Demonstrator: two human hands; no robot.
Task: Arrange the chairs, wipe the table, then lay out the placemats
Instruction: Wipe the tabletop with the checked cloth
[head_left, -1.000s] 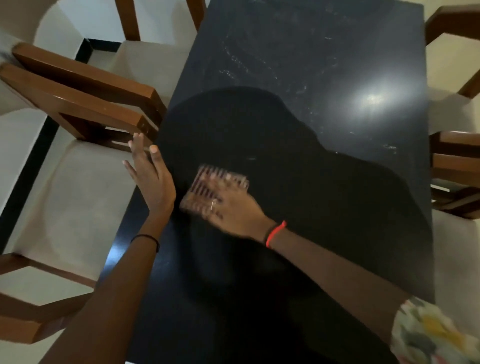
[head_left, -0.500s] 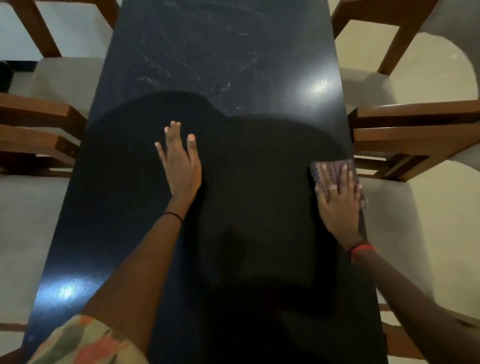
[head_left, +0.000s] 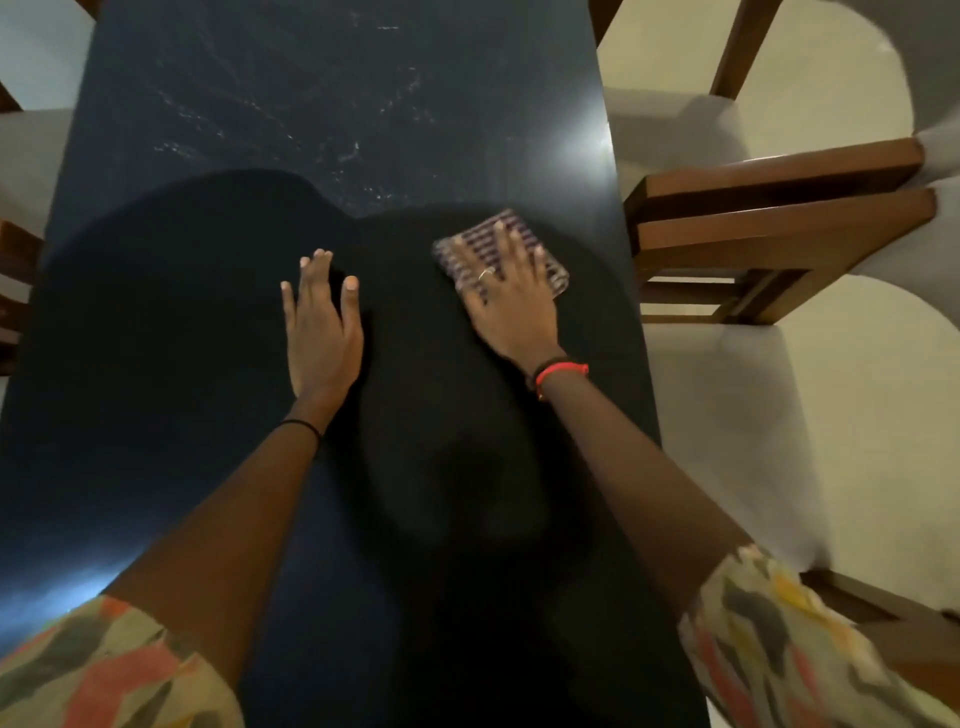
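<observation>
Two hands: both lie flat, palms down, on the dark table (head_left: 218, 130)
Left hand (head_left: 319, 332): rests bare near the table's middle, fingers (head_left: 311, 275) straight and close together, thumb held a little apart, holding nothing
Right hand (head_left: 511, 296): presses down on a folded checked cloth (head_left: 550, 265), fingers spread wide over it, a ring on one finger
Cloth: lies flat on the table to the right of the left hand, well apart from it, near the table's right edge but fully on the top
Table surface: pale smears and specks show on the far half; the near half lies under the person's shadow
Wrists: a thin black band on the left, a red band on the right
Sleeves: patterned fabric at both lower corners
Chairs: wooden chairs (head_left: 779, 208) with pale seats stand just beside the right edge; parts of more chairs (head_left: 15, 260) show along the left edge
Obstacles: nothing lies on the top between the hands
</observation>
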